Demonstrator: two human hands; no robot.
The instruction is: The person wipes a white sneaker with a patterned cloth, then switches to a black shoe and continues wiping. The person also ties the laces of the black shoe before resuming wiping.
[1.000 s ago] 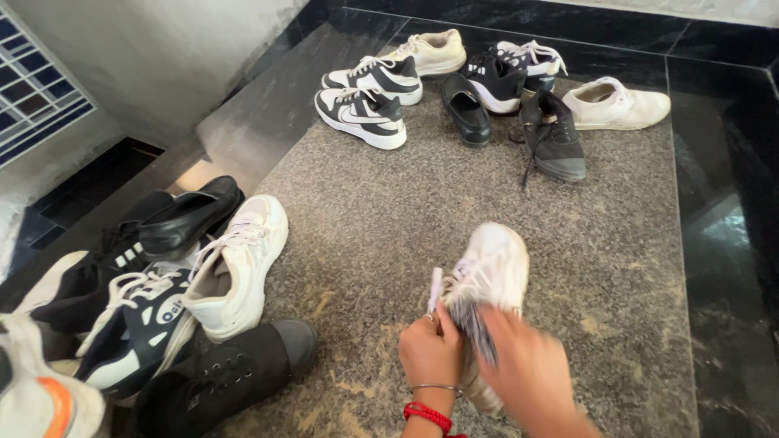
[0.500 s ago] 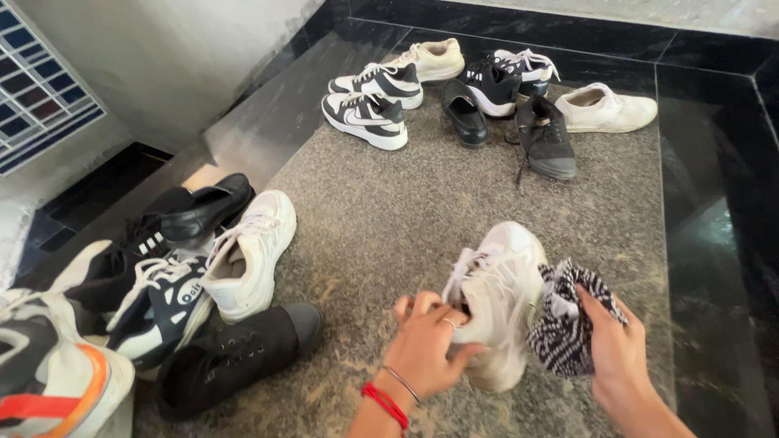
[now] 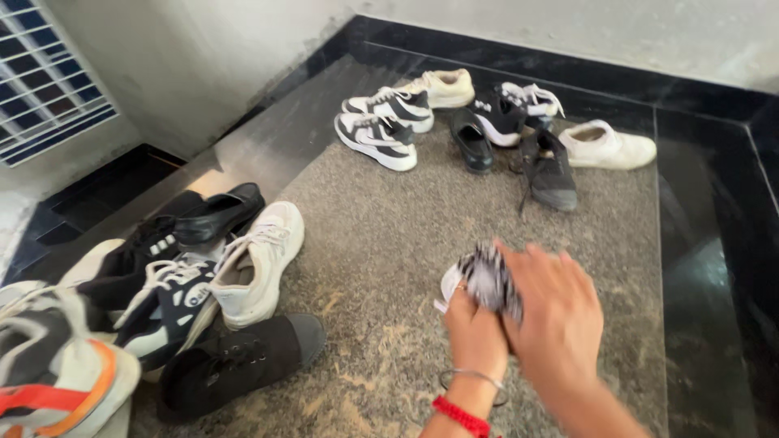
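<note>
- A white lace-up sneaker [image 3: 449, 284] lay on the speckled grey granite floor [image 3: 389, 219], almost wholly hidden under both hands; only its pale toe edge showed, just left of the fingers.
- A crumpled black-and-white patterned cloth [image 3: 487, 280] sat against the top of that sneaker, between the two hands.
- The left hand [image 3: 475, 337], wearing a thin metal bangle [image 3: 475, 377] and a red thread band [image 3: 461, 415] at the wrist, had its fingers curled shut on the sneaker and touching the cloth.
- The right hand [image 3: 552, 320] lay blurred over the cloth with its fingers pressed on it; whether they were clamped round it could not be told.
- Left of the fingers, well apart, lay a heap of shoes: a cream chunky sneaker [image 3: 261, 261], a black canvas shoe [image 3: 235, 365], a navy-and-white trainer [image 3: 166, 312], a black leather loafer [image 3: 215, 217] and an orange-trimmed white shoe [image 3: 57, 381].
- Beyond the fingers, well apart, stood a pair of black-and-white sneakers [image 3: 377, 138], a black slip-on [image 3: 472, 142], a dark grey canvas shoe [image 3: 550, 170] and a white slip-on shoe [image 3: 604, 146].
</note>
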